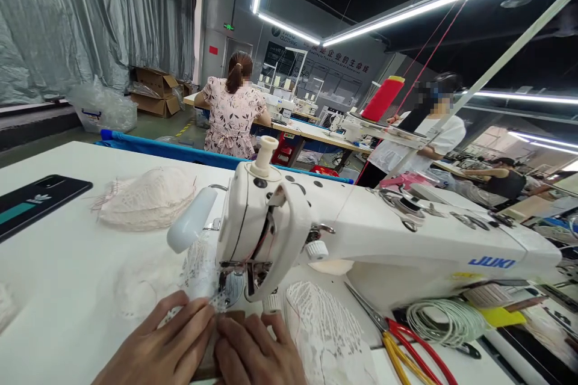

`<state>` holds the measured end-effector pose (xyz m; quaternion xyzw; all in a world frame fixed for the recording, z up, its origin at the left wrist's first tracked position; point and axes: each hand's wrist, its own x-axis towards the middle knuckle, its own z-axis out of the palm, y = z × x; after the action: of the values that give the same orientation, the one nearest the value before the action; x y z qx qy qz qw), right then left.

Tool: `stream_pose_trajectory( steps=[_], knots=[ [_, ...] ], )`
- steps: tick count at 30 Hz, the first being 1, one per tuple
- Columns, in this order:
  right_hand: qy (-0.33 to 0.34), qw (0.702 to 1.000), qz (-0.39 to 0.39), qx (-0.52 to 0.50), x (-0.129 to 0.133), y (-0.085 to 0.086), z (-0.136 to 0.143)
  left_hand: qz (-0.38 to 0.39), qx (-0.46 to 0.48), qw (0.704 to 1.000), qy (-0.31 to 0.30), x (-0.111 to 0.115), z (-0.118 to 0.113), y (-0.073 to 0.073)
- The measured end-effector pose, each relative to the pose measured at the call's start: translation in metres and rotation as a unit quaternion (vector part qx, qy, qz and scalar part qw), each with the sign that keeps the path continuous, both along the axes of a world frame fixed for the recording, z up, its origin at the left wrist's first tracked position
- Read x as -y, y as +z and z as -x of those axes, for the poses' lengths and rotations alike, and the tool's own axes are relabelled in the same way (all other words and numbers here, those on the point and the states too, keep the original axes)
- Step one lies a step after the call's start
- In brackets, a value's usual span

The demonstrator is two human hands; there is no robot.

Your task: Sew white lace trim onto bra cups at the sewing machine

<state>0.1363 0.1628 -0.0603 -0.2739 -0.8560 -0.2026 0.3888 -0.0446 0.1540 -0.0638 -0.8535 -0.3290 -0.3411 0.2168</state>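
At the needle end of a white sewing machine (388, 228), a white lace piece (200, 264) runs up to the presser foot (233, 287). My left hand (167, 337) is closed on the near edge of this lace, fingers pressed together just left of the foot. Right beside it, my right hand (257, 352) has its fingers curled in front of the foot; what lies under them is hidden. Something brownish shows between the hands. Another lace piece (323, 328) lies to the right of my right hand. A stack of pale lace cups (147, 198) sits on the table farther left.
A black phone (43, 201) lies at the left. Scissors with red and yellow handles (397, 337) and a coil of pale cord (445, 320) are at the right. A red thread cone (383, 99) stands behind the machine. Other people work at machines beyond.
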Motion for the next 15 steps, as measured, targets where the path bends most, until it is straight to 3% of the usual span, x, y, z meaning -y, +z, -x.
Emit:
stream_pose_trajectory(
  steps=[8, 15],
  knots=[
    [0.005, 1.000, 0.002, 0.028, -0.0014, 0.0020, -0.0040, 0.016, -0.026, 0.998, 0.046, 0.0020, -0.0011, 0.0003],
    [0.009, 0.999, 0.000, 0.041, -0.0025, -0.0011, -0.0067, 0.035, -0.034, 0.998, 0.047, 0.0064, 0.0008, -0.0027]
  ],
)
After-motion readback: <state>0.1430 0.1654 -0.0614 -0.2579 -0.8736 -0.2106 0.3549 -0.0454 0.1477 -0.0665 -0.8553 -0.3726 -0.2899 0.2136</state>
